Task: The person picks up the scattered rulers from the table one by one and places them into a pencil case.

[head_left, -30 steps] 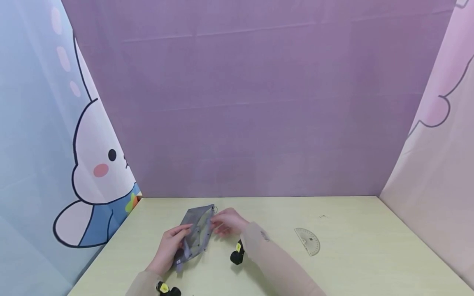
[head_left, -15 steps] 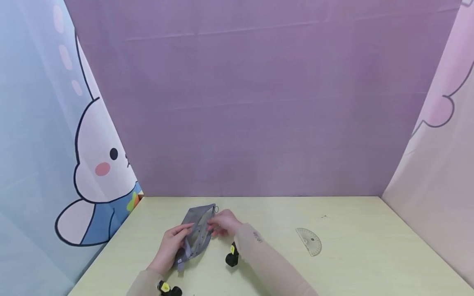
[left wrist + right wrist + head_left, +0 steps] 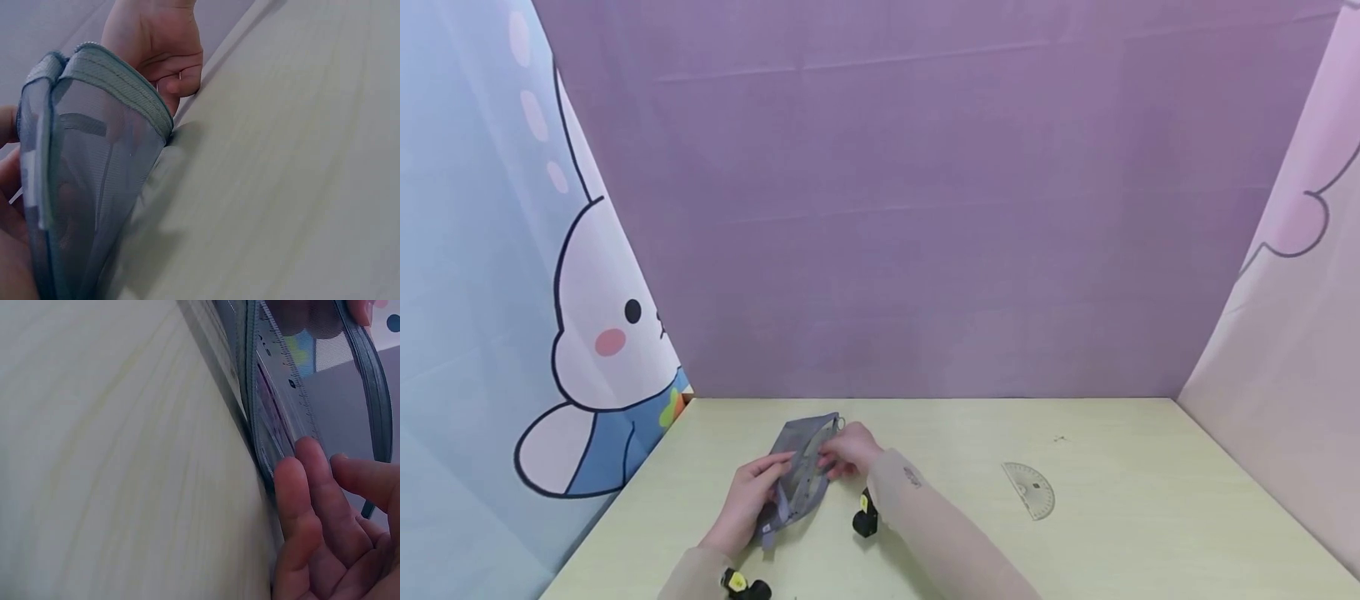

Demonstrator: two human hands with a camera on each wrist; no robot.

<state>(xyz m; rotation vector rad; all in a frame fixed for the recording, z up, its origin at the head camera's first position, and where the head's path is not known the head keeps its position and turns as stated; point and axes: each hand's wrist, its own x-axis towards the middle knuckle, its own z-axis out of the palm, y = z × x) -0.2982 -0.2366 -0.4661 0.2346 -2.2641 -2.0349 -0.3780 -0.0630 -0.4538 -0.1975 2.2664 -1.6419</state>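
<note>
A grey mesh zip pouch (image 3: 801,442) stands tilted on the table at left of centre, its zipped mouth gaping toward the right. My left hand (image 3: 748,500) grips its near-left edge, thumb in front; the left wrist view shows the green-blue zipper tape (image 3: 112,78) and fingers at the left edge. My right hand (image 3: 850,450) reaches into the mouth from the right. In the right wrist view a clear ruler (image 3: 281,369) lies inside the pouch, and my right fingertips (image 3: 307,450) are right at its lower end, with the thumb apart from them.
A clear protractor (image 3: 1030,490) lies on the table to the right. Farther back is a small dark mark (image 3: 1060,438). The pale wood table (image 3: 1150,517) ends at a purple backdrop (image 3: 925,250), with printed curtains at both sides.
My right hand has moved slightly left, its fingers going farther into the pouch mouth. My left hand keeps its grip on the pouch. The protractor only shifts slightly with the camera.
</note>
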